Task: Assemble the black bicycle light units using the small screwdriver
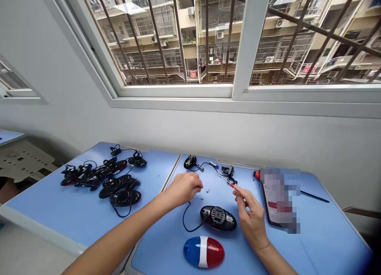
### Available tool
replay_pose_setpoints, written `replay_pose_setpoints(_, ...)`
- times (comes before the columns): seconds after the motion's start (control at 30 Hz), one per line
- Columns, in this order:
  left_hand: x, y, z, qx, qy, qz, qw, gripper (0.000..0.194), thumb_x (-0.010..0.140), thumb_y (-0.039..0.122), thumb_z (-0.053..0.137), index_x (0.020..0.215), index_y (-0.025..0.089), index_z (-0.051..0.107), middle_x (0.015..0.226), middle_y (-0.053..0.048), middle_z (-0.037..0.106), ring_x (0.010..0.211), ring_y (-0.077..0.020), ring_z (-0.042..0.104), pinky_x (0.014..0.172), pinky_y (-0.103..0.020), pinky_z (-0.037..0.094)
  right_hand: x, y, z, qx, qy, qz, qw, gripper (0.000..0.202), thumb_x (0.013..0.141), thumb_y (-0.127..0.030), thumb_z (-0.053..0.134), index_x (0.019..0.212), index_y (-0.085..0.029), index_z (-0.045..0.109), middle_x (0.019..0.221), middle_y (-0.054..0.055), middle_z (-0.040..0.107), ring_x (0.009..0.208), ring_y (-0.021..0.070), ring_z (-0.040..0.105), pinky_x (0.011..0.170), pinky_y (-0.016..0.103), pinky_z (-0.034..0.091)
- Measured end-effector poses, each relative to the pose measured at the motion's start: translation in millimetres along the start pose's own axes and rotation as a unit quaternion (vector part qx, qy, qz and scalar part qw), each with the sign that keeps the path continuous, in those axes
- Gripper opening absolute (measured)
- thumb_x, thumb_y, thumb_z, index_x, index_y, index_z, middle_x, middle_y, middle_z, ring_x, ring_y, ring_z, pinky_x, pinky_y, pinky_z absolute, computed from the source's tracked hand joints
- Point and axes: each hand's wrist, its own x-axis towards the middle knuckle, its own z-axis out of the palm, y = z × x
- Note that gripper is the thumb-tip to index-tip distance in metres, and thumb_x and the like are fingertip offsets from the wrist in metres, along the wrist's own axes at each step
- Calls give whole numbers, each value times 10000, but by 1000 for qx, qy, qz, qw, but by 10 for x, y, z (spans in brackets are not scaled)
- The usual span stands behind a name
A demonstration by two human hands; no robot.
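Observation:
My right hand (251, 215) pinches a thin screwdriver (222, 177) with a red handle end, its metal shaft pointing up and to the left. Closed fingers on my left hand (185, 187) hover over the desk beside several small screws (207, 191); anything held in them is hidden. Between and below both hands lies a black oval housing (228, 220) with a round slotted grille, and a thin black cable curls off its left side. Nearest to me rests a glossy oval cover (203, 252) in blue, white and red.
Black oval units with cables (119, 185) crowd the left desk. Behind my hands are a small black part (190, 161) with wires and a black clamp (228, 171). A phone (272, 203) and a black rod (314, 196) lie at right. The wall and window border the back.

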Motion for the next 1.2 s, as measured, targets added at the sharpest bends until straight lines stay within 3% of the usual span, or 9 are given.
replay_pose_setpoints(0.4,-126,-63,159,68,-64,7,996,201,874,158,537,911,223,723,976,-65,676,939,-239,628,723,-299,475,-3,25,22,7,-16,-10,1000,276,970,-192,484,1188,-261,639,946,40,676,832,157,654,688,283,539)
replay_pose_setpoints(0.63,-128,27,300,88,-79,2,993,266,811,-3,449,846,168,650,983,-112,640,923,-248,600,654,-296,468,-10,33,15,3,-21,-3,1000,270,975,-224,480,1185,-250,647,919,45,670,812,161,643,675,288,533)
replay_pose_setpoints(0.77,-158,62,256,73,-66,-22,995,289,762,-41,471,906,170,608,1003,-109,655,920,-251,611,657,-292,454,3,14,15,0,-22,4,1000,269,970,-235,479,1172,-245,656,907,45,672,788,160,643,647,282,529)
replay_pose_setpoints(0.9,-444,178,26,4,-10,-59,998,188,931,131,409,968,212,574,901,-41,678,790,-198,626,691,-290,447,-8,-9,17,7,-22,8,1000,270,966,-230,470,1164,-238,653,911,48,670,782,160,646,639,286,544)
replay_pose_setpoints(0.93,-564,230,-28,-67,14,-62,996,191,964,197,385,962,226,574,874,-18,678,763,-179,619,698,-279,448,-18,-16,18,10,-22,12,1000,271,966,-228,466,1166,-238,650,913,47,667,780,159,645,647,291,553)
replay_pose_setpoints(1.0,-817,348,-87,-210,7,-50,976,235,986,278,353,944,239,582,908,1,685,770,-154,618,701,-249,461,-47,-32,24,15,-23,26,999,276,968,-227,460,1175,-241,642,922,45,657,781,155,643,654,296,572)
replay_pose_setpoints(1.1,-1085,512,-21,-263,-23,-62,962,225,970,298,377,927,244,591,955,-2,690,866,-163,628,767,-247,474,-99,-75,43,35,-29,42,998,291,973,-229,446,1197,-245,631,953,48,646,795,152,638,643,294,592)
replay_pose_setpoints(1.2,-1106,612,137,-223,-17,-89,971,186,952,256,389,933,240,574,981,-24,694,918,-191,640,817,-280,481,-146,-132,69,60,-39,35,997,296,974,-216,442,1200,-245,632,949,46,637,796,145,632,646,287,601)
